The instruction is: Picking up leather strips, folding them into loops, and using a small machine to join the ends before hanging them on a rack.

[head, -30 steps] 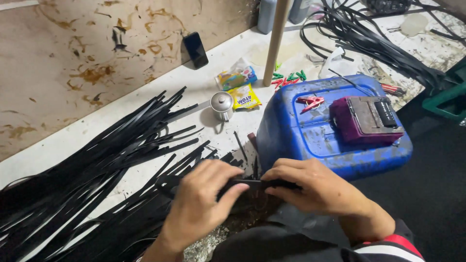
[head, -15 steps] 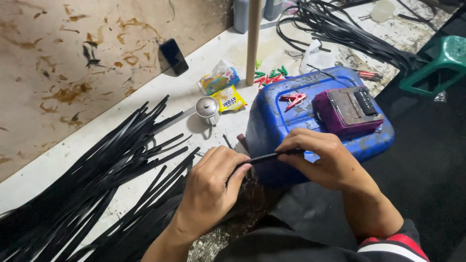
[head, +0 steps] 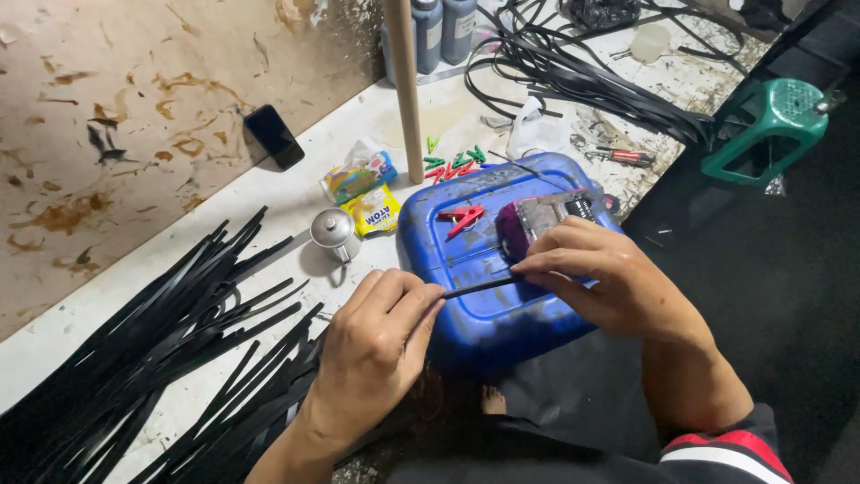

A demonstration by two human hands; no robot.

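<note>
Both hands pinch one thin black rubber strip (head: pixel 479 287) at mid-frame: the left hand (head: pixel 381 345) grips its near end, the right hand (head: pixel 600 278) its far end, above a blue plastic jerrycan (head: pixel 484 314). Loose black strips (head: pixel 152 350) lie heaped at lower left.

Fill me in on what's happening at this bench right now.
A person holds a short black strip between both hands: the left hand pinches one end, the right hand the other, above a blue plastic jerrycan lying flat. On the can sit a red clothespin and a small maroon device. A big pile of long black strips lies on the white bench to the left, beside a small metal cup.
</note>
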